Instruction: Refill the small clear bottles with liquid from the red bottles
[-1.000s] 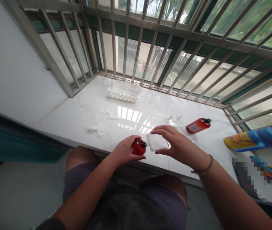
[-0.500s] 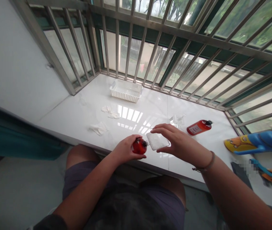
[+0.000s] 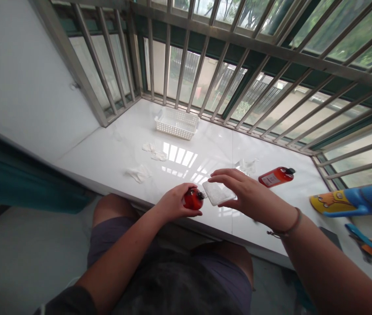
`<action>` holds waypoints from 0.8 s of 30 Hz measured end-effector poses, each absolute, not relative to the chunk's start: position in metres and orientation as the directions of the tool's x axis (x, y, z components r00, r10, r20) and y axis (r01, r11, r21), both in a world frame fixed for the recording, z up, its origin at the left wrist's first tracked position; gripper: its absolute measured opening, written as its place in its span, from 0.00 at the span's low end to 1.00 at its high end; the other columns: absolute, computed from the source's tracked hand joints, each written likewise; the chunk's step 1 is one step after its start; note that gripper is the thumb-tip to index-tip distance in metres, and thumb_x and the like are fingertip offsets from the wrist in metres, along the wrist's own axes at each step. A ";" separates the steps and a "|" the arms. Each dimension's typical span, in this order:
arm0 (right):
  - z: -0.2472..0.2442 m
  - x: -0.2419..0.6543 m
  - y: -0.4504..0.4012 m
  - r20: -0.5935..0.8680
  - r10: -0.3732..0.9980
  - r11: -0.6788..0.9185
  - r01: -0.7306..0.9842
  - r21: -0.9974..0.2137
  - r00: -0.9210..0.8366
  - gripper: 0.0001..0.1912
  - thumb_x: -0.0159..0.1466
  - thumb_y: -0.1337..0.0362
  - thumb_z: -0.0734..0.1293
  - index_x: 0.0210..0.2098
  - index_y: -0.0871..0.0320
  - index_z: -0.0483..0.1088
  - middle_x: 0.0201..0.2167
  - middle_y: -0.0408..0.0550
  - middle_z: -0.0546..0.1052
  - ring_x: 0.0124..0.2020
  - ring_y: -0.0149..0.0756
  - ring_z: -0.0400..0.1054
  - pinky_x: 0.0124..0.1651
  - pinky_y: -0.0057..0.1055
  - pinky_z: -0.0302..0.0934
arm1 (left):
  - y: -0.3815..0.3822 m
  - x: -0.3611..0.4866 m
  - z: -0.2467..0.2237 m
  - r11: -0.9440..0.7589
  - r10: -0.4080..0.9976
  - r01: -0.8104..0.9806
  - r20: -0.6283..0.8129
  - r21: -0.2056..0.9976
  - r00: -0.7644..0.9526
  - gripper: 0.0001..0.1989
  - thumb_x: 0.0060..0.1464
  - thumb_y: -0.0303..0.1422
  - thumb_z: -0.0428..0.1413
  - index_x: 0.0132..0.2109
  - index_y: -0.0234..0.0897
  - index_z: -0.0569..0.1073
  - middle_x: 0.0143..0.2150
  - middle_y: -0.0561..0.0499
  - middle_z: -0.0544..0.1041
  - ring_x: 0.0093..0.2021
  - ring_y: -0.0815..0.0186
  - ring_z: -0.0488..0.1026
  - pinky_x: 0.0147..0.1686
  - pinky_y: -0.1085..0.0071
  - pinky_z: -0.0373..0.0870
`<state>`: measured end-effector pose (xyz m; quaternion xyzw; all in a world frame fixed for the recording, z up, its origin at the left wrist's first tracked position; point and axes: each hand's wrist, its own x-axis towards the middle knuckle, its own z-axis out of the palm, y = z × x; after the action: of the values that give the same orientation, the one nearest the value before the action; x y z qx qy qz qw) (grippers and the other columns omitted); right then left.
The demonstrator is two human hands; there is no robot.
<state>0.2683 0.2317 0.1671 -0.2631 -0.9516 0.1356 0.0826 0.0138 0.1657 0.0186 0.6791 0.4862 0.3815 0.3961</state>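
Observation:
My left hand (image 3: pixel 173 203) is wrapped round a small red bottle (image 3: pixel 192 199), whose black-and-clear neck points right. Just beyond that neck, my right hand (image 3: pixel 241 189) holds a clear, square-looking container (image 3: pixel 217 193) between thumb and fingers. The container is tilted, with one corner close to the bottle's neck; whether they touch is hard to tell. Both hands are over the front edge of the white counter (image 3: pixel 113 153). Behind my right hand a second red bottle (image 3: pixel 276 176) with a black cap lies on its side, beside a crumpled clear item (image 3: pixel 247 166).
A white perforated basket (image 3: pixel 176 124) stands at the back near the barred window. Crumpled white pieces (image 3: pixel 138 173) lie on the left part of the counter. At the right are a blue and yellow bottle (image 3: pixel 351 201), a dark flat item (image 3: pixel 330 237) and blue and orange tools (image 3: pixel 366 239).
The whole view has shifted slightly, so the counter items appear a little further right. Both hands keep nearly the same hold and the same closeness to each other.

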 end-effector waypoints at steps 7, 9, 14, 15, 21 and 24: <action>0.173 0.266 0.232 0.087 0.509 0.842 0.474 -0.258 -0.856 0.36 0.63 0.67 0.80 0.67 0.45 0.68 0.65 0.53 0.75 0.67 0.54 0.70 0.66 0.52 0.73 | 0.166 0.014 0.018 -0.213 0.964 0.348 0.138 0.913 0.228 0.43 0.42 0.45 0.79 0.63 0.45 0.72 0.61 0.45 0.80 0.59 0.49 0.80 0.62 0.54 0.75; 0.175 0.266 0.232 0.084 0.503 0.846 0.470 -0.251 -0.860 0.37 0.63 0.68 0.80 0.67 0.46 0.68 0.66 0.53 0.75 0.67 0.54 0.70 0.66 0.52 0.72 | 0.166 0.014 0.018 -0.212 0.964 0.342 0.139 0.915 0.228 0.43 0.42 0.45 0.79 0.63 0.45 0.72 0.60 0.45 0.81 0.59 0.49 0.80 0.62 0.55 0.75; 0.179 0.264 0.232 0.043 0.478 0.861 0.459 -0.219 -0.877 0.36 0.64 0.70 0.79 0.67 0.49 0.66 0.67 0.54 0.73 0.68 0.53 0.68 0.68 0.53 0.71 | 0.166 0.013 0.017 -0.204 0.964 0.337 0.129 0.919 0.231 0.43 0.42 0.46 0.79 0.63 0.44 0.72 0.60 0.45 0.80 0.58 0.49 0.79 0.62 0.55 0.75; 0.179 0.264 0.232 0.038 0.475 0.864 0.458 -0.211 -0.879 0.36 0.64 0.70 0.79 0.67 0.49 0.66 0.67 0.54 0.73 0.68 0.53 0.68 0.68 0.54 0.71 | 0.166 0.013 0.017 -0.203 0.965 0.338 0.128 0.919 0.230 0.43 0.42 0.46 0.79 0.63 0.44 0.72 0.60 0.45 0.80 0.58 0.49 0.79 0.62 0.55 0.75; 0.180 0.264 0.232 0.031 0.467 0.869 0.452 -0.202 -0.884 0.36 0.65 0.71 0.78 0.67 0.48 0.65 0.67 0.54 0.72 0.68 0.53 0.67 0.68 0.53 0.70 | 0.166 0.013 0.017 -0.202 0.965 0.337 0.127 0.920 0.230 0.43 0.42 0.46 0.79 0.63 0.45 0.72 0.60 0.45 0.81 0.58 0.49 0.80 0.62 0.55 0.75; 0.181 0.263 0.232 0.031 0.461 0.873 0.447 -0.193 -0.887 0.36 0.64 0.72 0.78 0.67 0.48 0.65 0.67 0.54 0.72 0.68 0.52 0.67 0.68 0.53 0.70 | 0.166 0.013 0.017 -0.200 0.966 0.336 0.127 0.921 0.226 0.43 0.42 0.46 0.79 0.63 0.45 0.73 0.60 0.45 0.81 0.58 0.49 0.80 0.62 0.55 0.75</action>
<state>0.2625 0.2320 0.1815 -0.2349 -0.9671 0.0905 0.0377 0.0131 0.1663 0.0174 0.6699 0.4857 0.3887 0.4053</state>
